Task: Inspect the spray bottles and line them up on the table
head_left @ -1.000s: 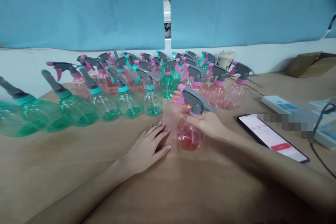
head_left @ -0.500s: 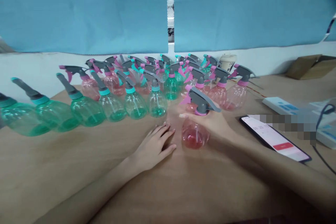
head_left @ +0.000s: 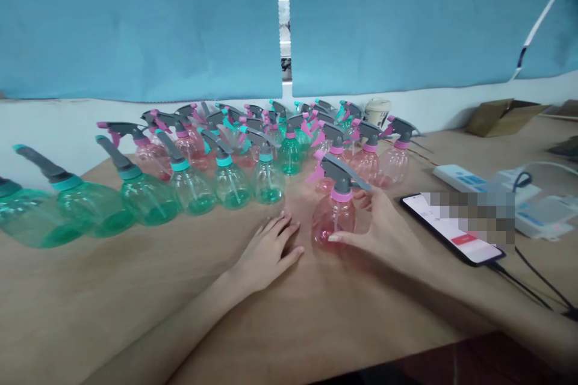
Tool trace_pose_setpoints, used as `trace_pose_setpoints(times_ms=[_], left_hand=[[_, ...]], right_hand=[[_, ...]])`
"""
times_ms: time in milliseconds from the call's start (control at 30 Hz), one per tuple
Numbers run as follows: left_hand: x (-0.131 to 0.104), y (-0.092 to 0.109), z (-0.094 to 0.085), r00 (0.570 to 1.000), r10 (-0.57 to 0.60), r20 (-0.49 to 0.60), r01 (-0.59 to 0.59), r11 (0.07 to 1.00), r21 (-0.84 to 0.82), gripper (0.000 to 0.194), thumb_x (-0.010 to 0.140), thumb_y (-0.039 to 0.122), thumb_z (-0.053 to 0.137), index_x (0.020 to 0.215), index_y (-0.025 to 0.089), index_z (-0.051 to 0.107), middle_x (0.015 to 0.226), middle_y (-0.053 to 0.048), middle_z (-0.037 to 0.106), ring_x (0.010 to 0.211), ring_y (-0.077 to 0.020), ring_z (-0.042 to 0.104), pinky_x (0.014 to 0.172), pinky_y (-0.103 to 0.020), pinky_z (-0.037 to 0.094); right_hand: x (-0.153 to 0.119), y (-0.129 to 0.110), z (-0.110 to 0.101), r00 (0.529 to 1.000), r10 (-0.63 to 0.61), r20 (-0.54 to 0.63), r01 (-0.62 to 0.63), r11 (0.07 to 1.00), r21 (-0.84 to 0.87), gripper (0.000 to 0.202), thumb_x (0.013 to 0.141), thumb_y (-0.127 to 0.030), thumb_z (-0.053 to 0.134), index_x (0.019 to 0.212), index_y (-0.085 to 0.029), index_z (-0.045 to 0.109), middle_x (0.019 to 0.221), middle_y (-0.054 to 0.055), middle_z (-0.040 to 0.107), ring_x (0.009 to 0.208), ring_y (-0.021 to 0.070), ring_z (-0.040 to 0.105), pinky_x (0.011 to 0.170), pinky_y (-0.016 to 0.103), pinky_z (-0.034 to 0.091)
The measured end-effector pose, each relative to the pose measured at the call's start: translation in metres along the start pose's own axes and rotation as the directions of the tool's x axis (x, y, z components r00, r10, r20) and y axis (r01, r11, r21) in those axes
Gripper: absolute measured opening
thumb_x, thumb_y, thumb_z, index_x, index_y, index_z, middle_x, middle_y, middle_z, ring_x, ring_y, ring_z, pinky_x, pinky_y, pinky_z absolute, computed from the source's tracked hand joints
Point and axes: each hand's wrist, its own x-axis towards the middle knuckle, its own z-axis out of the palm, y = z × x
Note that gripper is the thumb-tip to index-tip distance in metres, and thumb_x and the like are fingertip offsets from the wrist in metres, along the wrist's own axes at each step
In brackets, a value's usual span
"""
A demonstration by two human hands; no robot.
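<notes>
A pink spray bottle (head_left: 333, 216) with a grey head and pink trigger stands upright on the table, a little red liquid in its base. My right hand (head_left: 377, 225) is at its right side, thumb across the lower front and the other fingers partly hidden behind. My left hand (head_left: 271, 249) lies flat on the tabletop just left of that bottle, fingers spread, holding nothing. Nearest to it on the far side is a clear spray bottle (head_left: 269, 180) with a turquoise collar and green liquid, at the right end of a row of green ones.
More pink and green spray bottles crowd the back, among them a pink one (head_left: 394, 162) at the right. A phone (head_left: 451, 234) lies right of my right hand, with a white power strip (head_left: 463, 181), cables and an open cardboard box (head_left: 501, 117) beyond. A blue curtain (head_left: 144, 24) hangs behind.
My right hand has slid from the pink bottle's neck down to its body. My left hand has stayed in place. The view has turned slightly right.
</notes>
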Motion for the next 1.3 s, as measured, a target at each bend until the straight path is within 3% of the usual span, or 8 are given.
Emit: trace_pose_setpoints(times_ms=[300,500,600,800,1300], left_hand=[[-0.001,0.0,0.003,0.999,0.017,-0.032,-0.017,1.0,-0.015,0.054,0.095,0.048,0.04,0.135,0.012,0.047,0.145,-0.014,0.042,0.137,-0.0266,0.032,0.112,-0.045,0.026],[-0.002,0.0,0.005,0.999,0.012,-0.038,-0.014,0.999,-0.037,0.053,0.095,0.047,0.04,0.135,0.013,0.046,0.145,-0.014,0.043,0.137,-0.0262,0.032,0.112,-0.045,0.025],[-0.002,-0.001,0.006,0.999,0.01,-0.035,-0.012,0.999,-0.046,0.052,0.095,0.047,0.041,0.135,0.013,0.046,0.145,-0.014,0.042,0.137,-0.0263,0.032,0.113,-0.045,0.024],[-0.001,-0.002,0.005,1.0,-0.002,-0.027,0.0,0.998,-0.055,0.052,0.094,0.047,0.042,0.134,0.014,0.047,0.145,-0.013,0.042,0.137,-0.0263,0.033,0.112,-0.046,0.026],[-0.001,-0.001,0.001,1.0,-0.027,0.008,0.027,0.999,-0.045,0.052,0.094,0.048,0.041,0.136,0.017,0.045,0.147,-0.012,0.04,0.138,-0.0263,0.031,0.112,-0.048,0.027]], right_hand=[[-0.002,-0.001,0.018,0.987,-0.157,-0.045,0.151,0.983,-0.105,0.072,0.068,-0.064,0.064,0.122,-0.019,0.049,0.113,0.014,0.059,0.106,0.0332,0.054,0.089,0.05,0.044],[0.028,-0.003,0.028,0.966,-0.257,-0.033,0.241,0.938,-0.25,0.072,0.07,-0.067,0.061,0.122,-0.018,0.054,0.109,0.015,0.056,0.107,0.0335,0.051,0.087,0.05,0.046],[0.051,-0.012,0.037,0.977,-0.213,0.002,0.204,0.936,-0.288,0.075,0.069,-0.066,0.063,0.122,-0.014,0.054,0.108,0.014,0.057,0.103,0.0322,0.055,0.083,0.046,0.048],[0.085,-0.029,0.051,0.995,-0.066,0.071,0.087,0.931,-0.355,0.076,0.069,-0.066,0.062,0.128,-0.018,0.049,0.113,0.013,0.056,0.098,0.0329,0.061,0.07,0.042,0.05],[0.107,-0.034,0.057,0.991,-0.035,0.127,0.078,0.932,-0.353,0.073,0.074,-0.058,0.063,0.129,-0.014,0.047,0.122,0.017,0.055,0.098,0.0346,0.063,0.074,0.045,0.051]])
